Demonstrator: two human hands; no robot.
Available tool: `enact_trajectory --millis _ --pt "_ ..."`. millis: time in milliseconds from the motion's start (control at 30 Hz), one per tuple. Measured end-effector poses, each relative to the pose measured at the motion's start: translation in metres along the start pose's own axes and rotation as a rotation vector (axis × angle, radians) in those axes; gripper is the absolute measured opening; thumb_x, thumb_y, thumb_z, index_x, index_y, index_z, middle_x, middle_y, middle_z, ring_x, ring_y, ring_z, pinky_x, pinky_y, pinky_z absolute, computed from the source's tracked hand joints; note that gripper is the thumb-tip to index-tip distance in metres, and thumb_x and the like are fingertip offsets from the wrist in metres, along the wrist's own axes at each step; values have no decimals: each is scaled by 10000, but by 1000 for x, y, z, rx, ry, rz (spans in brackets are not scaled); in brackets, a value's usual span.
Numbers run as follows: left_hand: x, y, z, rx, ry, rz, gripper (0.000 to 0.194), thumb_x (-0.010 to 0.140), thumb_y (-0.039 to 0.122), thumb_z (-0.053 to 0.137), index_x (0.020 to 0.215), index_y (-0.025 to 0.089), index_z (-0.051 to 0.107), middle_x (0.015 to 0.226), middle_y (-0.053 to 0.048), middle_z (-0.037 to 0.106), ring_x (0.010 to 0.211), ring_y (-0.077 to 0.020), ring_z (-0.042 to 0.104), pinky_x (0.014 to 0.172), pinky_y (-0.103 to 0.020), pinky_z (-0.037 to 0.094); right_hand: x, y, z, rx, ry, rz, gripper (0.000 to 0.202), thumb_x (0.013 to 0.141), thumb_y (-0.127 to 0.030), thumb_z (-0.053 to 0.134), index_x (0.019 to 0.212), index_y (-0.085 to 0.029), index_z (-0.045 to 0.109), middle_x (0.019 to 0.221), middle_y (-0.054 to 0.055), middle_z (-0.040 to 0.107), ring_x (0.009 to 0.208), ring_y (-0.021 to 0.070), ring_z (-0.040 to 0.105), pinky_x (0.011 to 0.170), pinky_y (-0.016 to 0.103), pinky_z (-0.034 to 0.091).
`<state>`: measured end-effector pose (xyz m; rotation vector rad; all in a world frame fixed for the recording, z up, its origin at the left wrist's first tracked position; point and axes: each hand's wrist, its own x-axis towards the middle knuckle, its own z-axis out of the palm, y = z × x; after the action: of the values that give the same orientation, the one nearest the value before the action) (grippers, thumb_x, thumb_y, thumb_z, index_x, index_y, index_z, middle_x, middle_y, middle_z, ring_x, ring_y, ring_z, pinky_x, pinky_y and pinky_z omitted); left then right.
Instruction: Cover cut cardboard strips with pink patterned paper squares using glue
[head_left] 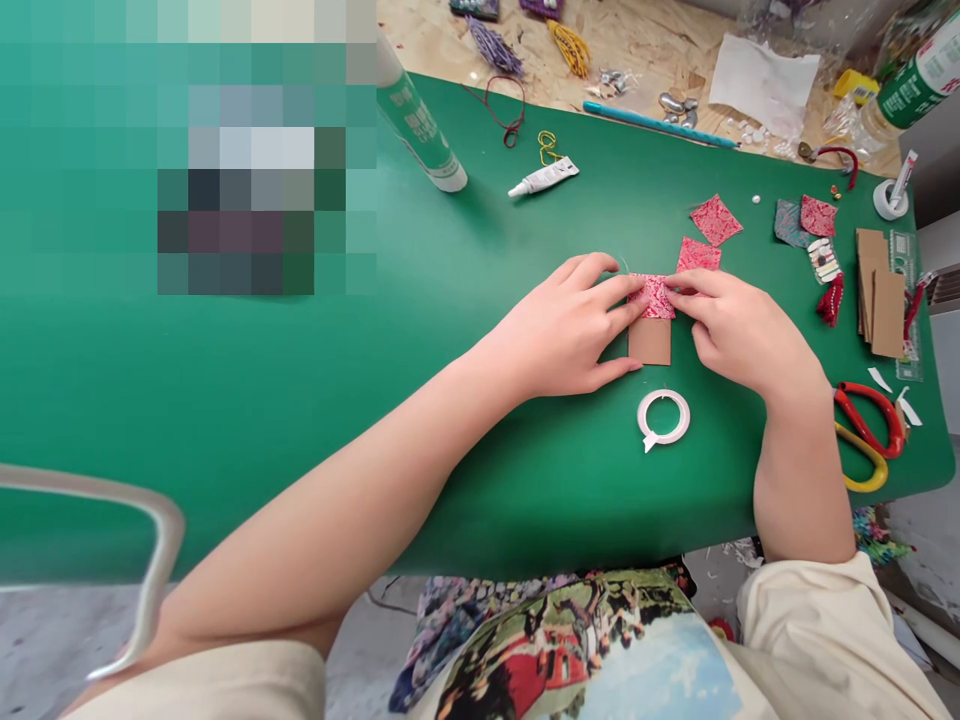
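Right of the frame's centre, a red patterned fabric patch (657, 299) overlaps the top of a brown cardboard piece (649, 343). Both hands are equally near — left hand (581, 325) spread apart on its left, right hand (735, 325) bunched at its right edge, pinch unclear. Together they run lengthwise up-frame — bare cardboard end pointing down.

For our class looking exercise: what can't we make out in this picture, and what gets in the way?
All in the head view:
- Upper left: pixelation hides whatever is there.
- Scissors: blades out of sight; the right forearm blocks that side.
- Red patterned fabric: left edge partly covered by the left hand.
- White tube: print too small to read.
- Dark piece above the purple tassel: cut off by the top edge.
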<state>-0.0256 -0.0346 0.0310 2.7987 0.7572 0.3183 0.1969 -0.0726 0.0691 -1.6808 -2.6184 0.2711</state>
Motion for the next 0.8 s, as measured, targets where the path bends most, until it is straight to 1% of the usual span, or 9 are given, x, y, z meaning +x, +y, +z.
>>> enact_trajectory --millis 100,233,333,400,500,567,600,700,800 --pt "0 0 1 -14 8 8 561 952 397 607 1400 60 612 1438 -234 612 1320 -429 496 1098 -629 430 0 2 1 21 16 -3 476 935 -57 389 1255 -120 735 1379 150 697 1228 310 668 918 436 563" --pt "-1 -2 3 0 36 23 566 954 398 605 1429 94 580 1428 -208 621 1281 -400 512 1084 -604 440 -1 3 3 30 28 -1 468 944 -75 397 1261 -135 736 1377 145 700 1220 310 671 907 439 569" --pt "-1 -3 5 22 44 30 513 968 407 578 1396 128 624 1427 -197 616 1270 -392 507 1081 -609 439 -1 1 2 19 23 -8 460 931 -76 409 1237 -154 744 1368 128 707 1214 301 673 881 422 568" --pt "-1 -3 6 14 32 29 502 971 406 569 1376 120 646 1426 -210 610 1268 -397 504 1080 -621 440 -1 0 0 5 32 -5 456 937 -94 407 1240 -169 739 1381 122 698 1212 299 674 850 413 565" --pt "-1 -4 6 -18 39 29 512 966 404 574 1370 98 652 1424 -229 603 1266 -405 507 1084 -634 437 -1 5 -3 -23 180 111 459 986 -167 385 1329 -212 687 1413 123 666 1204 303 671 810 417 562" --pt "-1 -5 8 -37 51 29 517 961 411 582 1371 104 655 1427 -229 598 1268 -406 506 1091 -641 430 -1 15 -3 -23 310 229 443 1011 -225 376 1341 -237 671 1345 136 687 1140 304 683 797 431 560" --pt "-1 -5 8 -44 53 28 518 959 416 586 1372 111 657 1428 -227 597 1268 -406 505 1092 -644 428 -1 21 -1 -13 351 274 421 1014 -251 383 1305 -242 687 1273 143 711 1082 306 691 790 440 558" --pt "-1 -7 10 -63 51 27 523 954 424 593 1380 127 655 1421 -222 596 1263 -402 504 1091 -646 427 -2 46 6 27 377 406 322 992 -324 462 1102 -241 752 1064 145 742 915 314 697 773 471 553" --pt "-1 -8 11 -58 54 32 527 956 433 589 1382 130 654 1419 -218 593 1267 -401 498 1096 -644 425 -1 64 15 85 367 488 273 972 -332 495 1024 -234 745 1026 138 730 847 293 689 780 480 554"
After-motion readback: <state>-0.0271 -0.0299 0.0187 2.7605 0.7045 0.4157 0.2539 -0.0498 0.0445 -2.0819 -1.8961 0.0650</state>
